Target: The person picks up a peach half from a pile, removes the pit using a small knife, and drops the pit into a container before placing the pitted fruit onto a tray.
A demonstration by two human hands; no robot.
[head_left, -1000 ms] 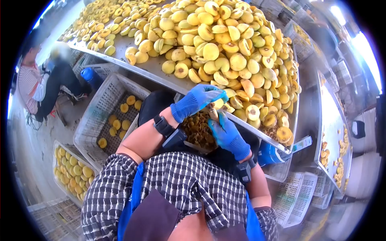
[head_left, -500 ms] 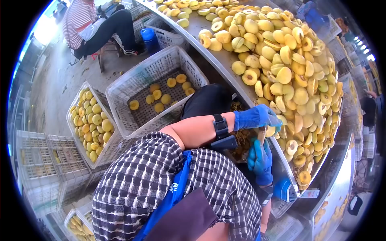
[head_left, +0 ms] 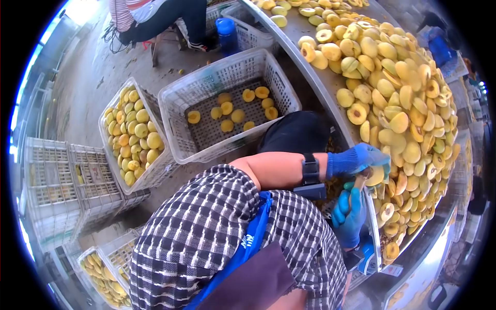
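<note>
We observed fruit half (head_left: pixel 376 176) at desk (head_left: pixel 316 80) edge, held by left hand (head_left: pixel 356 159), fingers narrowed over its upper side. Right hand (head_left: pixel 351 214) lay just below in view, fingers wrapped around tool (head_left: pixel 357 186); long axis slanted up toward fruit half, though we could not tell tip contact. Heap of halves (head_left: pixel 408 121) crowded desk beyond; toward left, sparsely filled crate (head_left: pixel 212 75) offered open room.

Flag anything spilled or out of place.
Minor: small scraps lie loose on the floor beside the sparsely filled crate, not inside it; too small to identify. Nothing else stands out.
</note>
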